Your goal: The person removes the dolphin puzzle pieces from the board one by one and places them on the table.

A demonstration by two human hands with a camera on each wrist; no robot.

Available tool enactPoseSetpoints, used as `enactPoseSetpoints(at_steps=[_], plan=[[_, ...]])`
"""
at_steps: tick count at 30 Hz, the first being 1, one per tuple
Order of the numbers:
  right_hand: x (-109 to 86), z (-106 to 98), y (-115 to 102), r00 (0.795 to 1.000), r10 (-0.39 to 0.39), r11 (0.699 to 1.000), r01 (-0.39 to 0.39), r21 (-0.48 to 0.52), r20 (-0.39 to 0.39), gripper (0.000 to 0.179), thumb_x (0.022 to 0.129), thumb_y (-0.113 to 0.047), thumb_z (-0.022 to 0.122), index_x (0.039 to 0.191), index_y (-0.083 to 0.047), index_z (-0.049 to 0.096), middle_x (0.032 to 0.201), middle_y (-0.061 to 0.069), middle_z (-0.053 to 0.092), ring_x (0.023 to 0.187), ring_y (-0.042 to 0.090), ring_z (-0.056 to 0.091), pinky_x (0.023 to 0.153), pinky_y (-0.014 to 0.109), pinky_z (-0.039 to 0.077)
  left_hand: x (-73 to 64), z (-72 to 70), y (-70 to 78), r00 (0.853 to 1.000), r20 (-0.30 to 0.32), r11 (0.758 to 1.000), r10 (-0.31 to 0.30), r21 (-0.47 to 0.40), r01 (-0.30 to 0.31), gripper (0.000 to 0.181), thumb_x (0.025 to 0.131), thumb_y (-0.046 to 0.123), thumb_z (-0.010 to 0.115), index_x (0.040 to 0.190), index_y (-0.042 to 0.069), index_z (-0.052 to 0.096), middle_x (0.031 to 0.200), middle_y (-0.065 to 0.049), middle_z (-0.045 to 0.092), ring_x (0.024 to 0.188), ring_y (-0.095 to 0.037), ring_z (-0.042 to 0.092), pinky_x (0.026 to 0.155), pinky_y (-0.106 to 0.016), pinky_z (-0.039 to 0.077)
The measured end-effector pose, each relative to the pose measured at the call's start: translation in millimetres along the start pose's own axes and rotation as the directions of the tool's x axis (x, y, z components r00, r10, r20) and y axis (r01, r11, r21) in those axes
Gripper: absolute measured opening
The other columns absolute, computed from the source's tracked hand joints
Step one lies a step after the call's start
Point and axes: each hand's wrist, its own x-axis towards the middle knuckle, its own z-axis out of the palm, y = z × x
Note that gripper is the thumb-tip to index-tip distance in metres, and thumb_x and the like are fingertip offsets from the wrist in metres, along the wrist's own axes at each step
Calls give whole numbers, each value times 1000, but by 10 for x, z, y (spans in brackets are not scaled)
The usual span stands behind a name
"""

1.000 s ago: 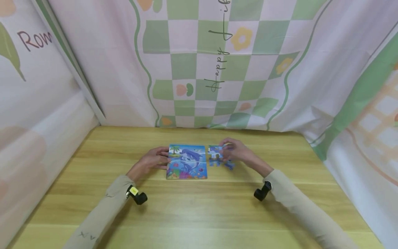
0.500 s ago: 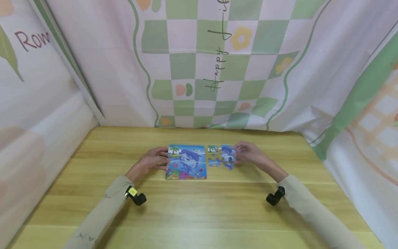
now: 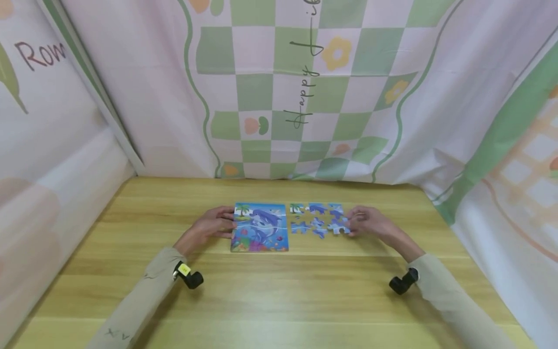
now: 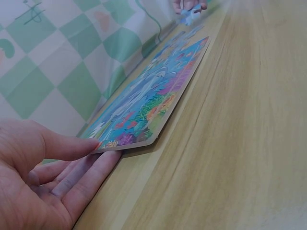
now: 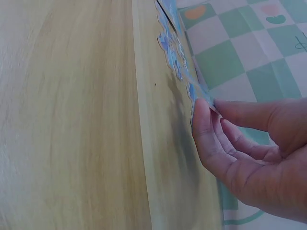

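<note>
- The dolphin picture board [image 3: 260, 227] lies mid-desk, toward the back cloth [image 3: 257, 89]; just to its right, loose jigsaw pieces [image 3: 318, 228] spread in two rough rows on the desk [image 3: 270, 295].
- The left hand [image 3: 213, 224] has fingers nearly closed in a pinch: thumb over the board's edge near a corner, fingertips under it.
- The right hand [image 3: 372, 224] pinches a pale-edged piece [image 4: 190, 17] at the row's far end, thumb and finger drawn together; from here I can't tell which row it belongs to.
- I'd judge the board light and stiff, its smooth print a bit slippery, so opposite edges look the best hold.
- The pieces seem lighter still; gripping the body should spare their knobs.
- Board thin, squarish, round-cornered; pieces flat and knobbed; desk wood-grained; cloth checkered and softly creased.
</note>
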Motion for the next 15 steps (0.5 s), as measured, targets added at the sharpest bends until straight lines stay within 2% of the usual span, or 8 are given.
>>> enactPoseSetpoints(at_steps=[8, 15], plan=[[-9, 34, 0, 999, 14, 999, -16, -39, -49, 32, 100, 3, 62, 126, 19, 51, 107, 23, 70, 84, 18, 71, 82, 33, 69, -7, -13, -2, 1000, -16, 1000, -17, -6, 17, 65, 101, -2, 60, 159, -6, 32, 143, -27, 48, 103, -21, 67, 93, -36, 67], [21, 117, -32, 994, 38, 985, -54, -166, -100, 31, 98, 2, 63, 122, 19, 53, 101, 20, 68, 82, 20, 68, 72, 31, 68, -14, -9, 2, 1000, -3, 1000, -5, 4, 5, 64, 102, -1, 58, 159, -6, 31, 142, -27, 48, 105, -22, 67, 96, -36, 66]])
